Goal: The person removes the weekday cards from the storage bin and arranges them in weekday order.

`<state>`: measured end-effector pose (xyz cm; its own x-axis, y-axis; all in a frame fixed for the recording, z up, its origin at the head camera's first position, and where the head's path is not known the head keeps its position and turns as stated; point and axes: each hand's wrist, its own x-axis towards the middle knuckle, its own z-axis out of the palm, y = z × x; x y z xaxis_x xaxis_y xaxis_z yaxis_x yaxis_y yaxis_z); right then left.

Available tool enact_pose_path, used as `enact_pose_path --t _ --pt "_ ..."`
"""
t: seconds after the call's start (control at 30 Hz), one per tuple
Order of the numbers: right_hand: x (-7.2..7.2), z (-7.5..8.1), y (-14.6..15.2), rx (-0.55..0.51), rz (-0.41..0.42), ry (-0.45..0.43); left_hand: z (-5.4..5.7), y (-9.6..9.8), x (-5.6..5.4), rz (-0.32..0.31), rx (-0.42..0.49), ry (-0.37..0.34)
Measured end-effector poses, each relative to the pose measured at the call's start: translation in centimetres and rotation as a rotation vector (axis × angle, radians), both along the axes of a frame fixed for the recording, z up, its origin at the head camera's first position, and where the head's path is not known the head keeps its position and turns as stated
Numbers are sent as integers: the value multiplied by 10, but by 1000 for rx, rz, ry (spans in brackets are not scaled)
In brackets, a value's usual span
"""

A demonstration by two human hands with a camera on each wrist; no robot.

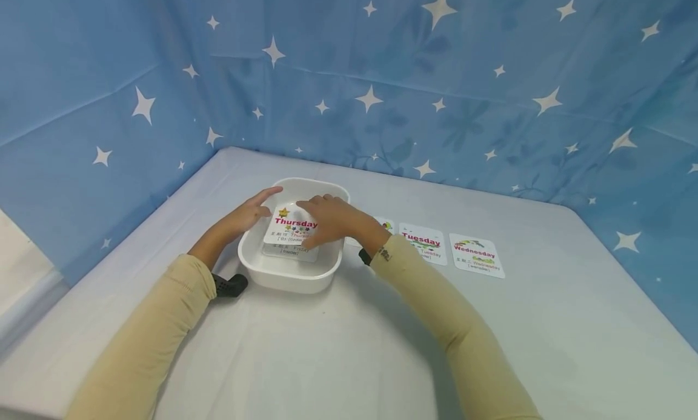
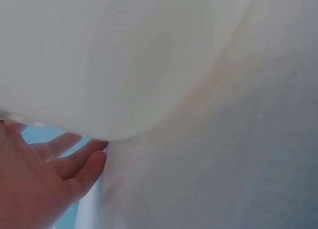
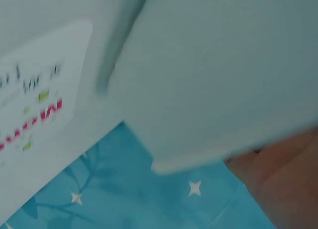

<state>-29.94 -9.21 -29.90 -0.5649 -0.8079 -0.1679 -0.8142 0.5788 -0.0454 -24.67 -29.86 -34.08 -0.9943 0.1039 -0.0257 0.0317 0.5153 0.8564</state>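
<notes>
A white plastic basin holds a card printed "Thursday", which overlaps a "Friday" card beneath it. My right hand reaches over the basin's right side. Its thumb and fingers span the right part of the Thursday card and hold it by its upper and lower edges, while the palm hides the card's right edge. At the left rim, my left hand has its index finger stretched over the basin and its thumb apart. In the left wrist view, loosely bent fingers show beside the basin wall.
Right of the basin, a row of cards lies on the white-covered table: a partly hidden one reading "Mon", "Tuesday" and "Wednesday". A blue curtain with white stars surrounds the table's far and side edges.
</notes>
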Motion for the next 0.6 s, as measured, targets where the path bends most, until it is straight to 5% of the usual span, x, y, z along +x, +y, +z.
enact_pose_path --t 0.3,0.6 --pt "-10 22 54 -214 -115 -101 0 4 1 -5 22 -13" --pt "0 10 124 -284 -163 -60 -1 0 1 -21 70 -11"
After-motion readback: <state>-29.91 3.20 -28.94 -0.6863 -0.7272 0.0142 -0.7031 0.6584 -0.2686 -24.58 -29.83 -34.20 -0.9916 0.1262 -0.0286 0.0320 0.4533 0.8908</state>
